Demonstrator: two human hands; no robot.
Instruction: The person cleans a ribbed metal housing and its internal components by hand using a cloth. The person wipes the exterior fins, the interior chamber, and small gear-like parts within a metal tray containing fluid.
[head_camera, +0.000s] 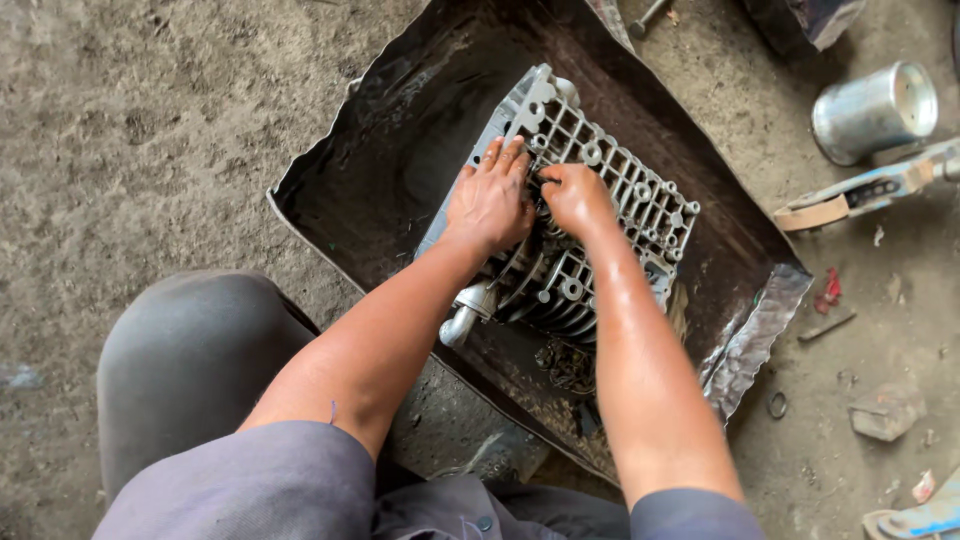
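Both hands sit on the casting mid-tray, its long axis toward the far-right corner: left hand spread flat, right hand curled, pinching something unseen.

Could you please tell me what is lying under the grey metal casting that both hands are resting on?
The ribbed casting lies in a dark, dented metal tray. Dark debris shows beside it; the tray floor directly beneath it is covered.
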